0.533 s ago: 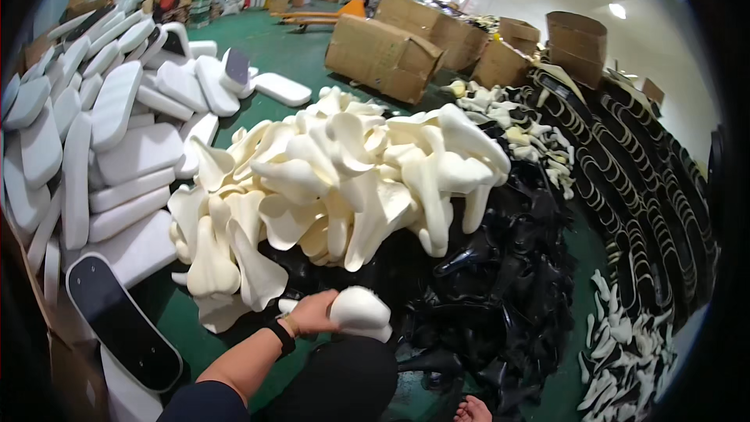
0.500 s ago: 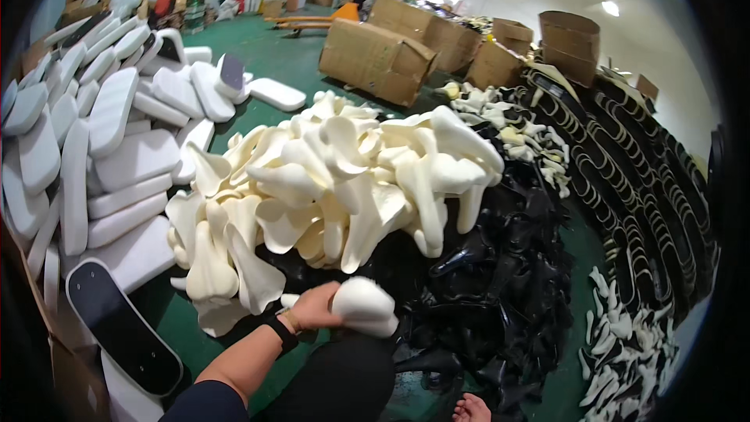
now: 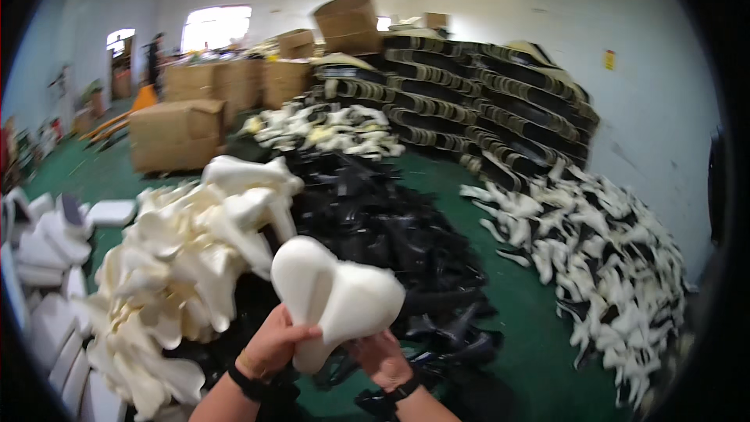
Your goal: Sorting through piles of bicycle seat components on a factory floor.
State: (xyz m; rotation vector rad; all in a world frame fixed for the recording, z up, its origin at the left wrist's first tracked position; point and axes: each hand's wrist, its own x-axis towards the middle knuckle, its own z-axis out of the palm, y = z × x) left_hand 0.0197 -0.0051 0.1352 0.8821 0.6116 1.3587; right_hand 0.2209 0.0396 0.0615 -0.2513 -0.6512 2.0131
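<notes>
Your left hand (image 3: pixel 269 344) is clamped on a white, lobed, foam-like piece (image 3: pixel 361 305), its thumb lying across the lower left part and its other fingers mostly hidden. Your right hand (image 3: pixel 380 359) is under the right-hand end, close against it; its fingertips are partly hidden behind, so you cannot tell from this view whether they grip or only support. You have the piece raised in front of you, tilted, with a rounded lobe pointing up at the left and a broader one spreading to the right. A dark wristband (image 3: pixel 248 385) circles your left wrist.

Just to the left of your hands is a pile of cream, smooth, saddle-shaped pieces (image 3: pixel 172 258). Behind the held piece and to its right, glossy black, crumpled-looking pieces (image 3: pixel 375 211) cover part of the green floor (image 3: pixel 519 320). At your far left are white, round-cornered slabs (image 3: pixel 47 242). Well apart on your right is a heap of small white and black pieces (image 3: pixel 617 258). Farther back, you face black, pale-edged pads in tall rows (image 3: pixel 445 86) and a brown cardboard box (image 3: pixel 176 137).
</notes>
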